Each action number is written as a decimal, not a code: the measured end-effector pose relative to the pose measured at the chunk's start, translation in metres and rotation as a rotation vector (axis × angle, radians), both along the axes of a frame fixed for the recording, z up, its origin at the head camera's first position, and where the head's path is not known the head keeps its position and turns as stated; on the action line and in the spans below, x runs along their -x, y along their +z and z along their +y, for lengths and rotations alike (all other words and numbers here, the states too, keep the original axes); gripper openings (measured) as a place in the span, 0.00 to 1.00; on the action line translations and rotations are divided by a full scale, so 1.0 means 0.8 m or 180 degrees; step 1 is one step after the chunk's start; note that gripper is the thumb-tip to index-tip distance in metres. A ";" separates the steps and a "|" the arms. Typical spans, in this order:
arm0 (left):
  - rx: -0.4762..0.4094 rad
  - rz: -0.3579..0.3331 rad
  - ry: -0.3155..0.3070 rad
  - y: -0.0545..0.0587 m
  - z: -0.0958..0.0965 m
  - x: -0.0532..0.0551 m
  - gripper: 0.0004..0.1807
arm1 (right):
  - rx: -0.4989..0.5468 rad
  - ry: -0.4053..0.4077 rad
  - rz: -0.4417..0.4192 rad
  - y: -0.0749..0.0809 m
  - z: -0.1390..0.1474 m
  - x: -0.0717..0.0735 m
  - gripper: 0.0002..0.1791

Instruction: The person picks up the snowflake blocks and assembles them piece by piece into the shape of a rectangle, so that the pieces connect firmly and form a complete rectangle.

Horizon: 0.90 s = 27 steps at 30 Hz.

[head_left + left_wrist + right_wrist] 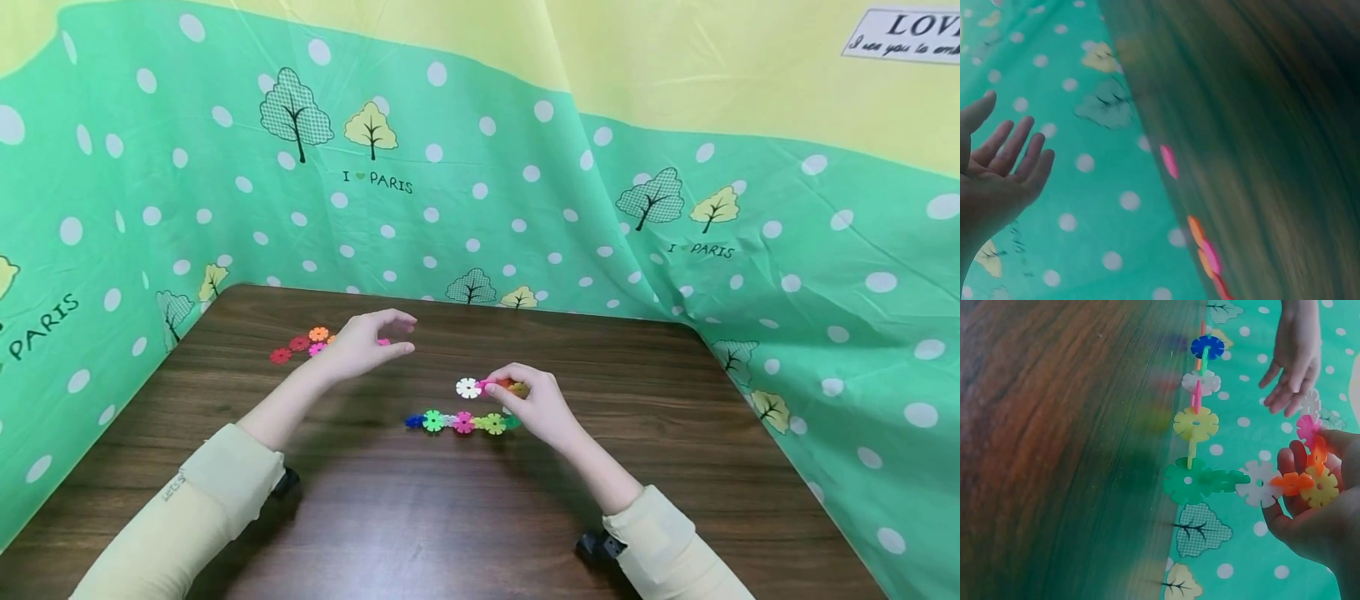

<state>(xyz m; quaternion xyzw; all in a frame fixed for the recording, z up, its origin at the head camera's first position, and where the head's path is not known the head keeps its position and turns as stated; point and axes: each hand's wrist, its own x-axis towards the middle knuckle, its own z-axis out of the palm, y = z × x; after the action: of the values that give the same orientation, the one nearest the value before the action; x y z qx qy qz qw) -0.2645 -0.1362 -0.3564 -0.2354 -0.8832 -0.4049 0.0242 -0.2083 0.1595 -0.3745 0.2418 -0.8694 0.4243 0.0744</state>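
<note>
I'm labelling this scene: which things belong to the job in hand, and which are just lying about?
Job in hand:
right hand, holding
flower-piece chain
left hand
other flower pieces, probably spares

Just around:
patterned cloth
black wrist devices

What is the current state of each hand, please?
Left hand: open, holding nothing.
Right hand: holding a multicoloured chain of interlocking flower discs.
</note>
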 end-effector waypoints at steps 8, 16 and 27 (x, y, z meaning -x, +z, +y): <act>0.0173 0.0033 -0.0030 -0.026 -0.032 0.036 0.31 | 0.0016 0.0022 0.0056 -0.004 0.003 0.004 0.06; 0.0326 -0.0071 -0.0076 -0.054 -0.043 0.056 0.34 | 0.0079 0.0020 -0.0003 -0.006 0.003 0.006 0.08; 0.0814 -0.0219 -0.0180 -0.078 -0.049 0.076 0.38 | 0.0063 -0.0012 0.0053 -0.009 0.003 0.009 0.06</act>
<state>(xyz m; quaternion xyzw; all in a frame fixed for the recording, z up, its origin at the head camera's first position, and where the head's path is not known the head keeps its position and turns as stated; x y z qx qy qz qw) -0.3253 -0.1752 -0.4189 -0.2474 -0.9210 -0.2973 -0.0477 -0.2153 0.1618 -0.3821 0.2430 -0.8650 0.4308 0.0848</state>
